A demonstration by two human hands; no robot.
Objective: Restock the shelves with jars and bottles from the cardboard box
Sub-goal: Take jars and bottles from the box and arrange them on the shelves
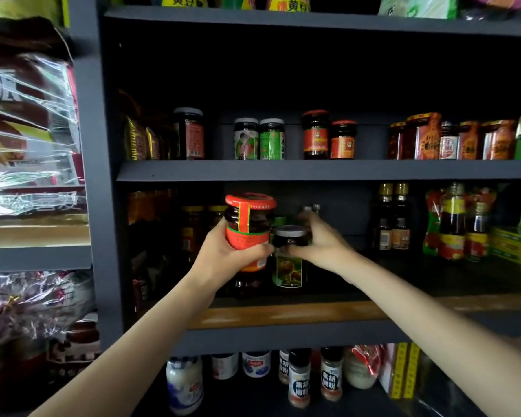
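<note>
My left hand (223,260) grips a dark jar with a red lid and red label (248,224), holding it up in front of the middle shelf (283,314). My right hand (316,245) curls round the neck of a smaller jar with a grey lid and a green fruit label (289,266), right beside the red jar. The green-label jar's base is near the shelf board; whether it touches the board I cannot tell. The cardboard box is out of view.
The dark shelf unit holds jars on the upper shelf (313,170), sauce bottles (391,218) at the right of the middle shelf, more jars at its back left, and spice shakers (298,377) below. Plastic-wrapped packs (27,121) fill the unit to the left.
</note>
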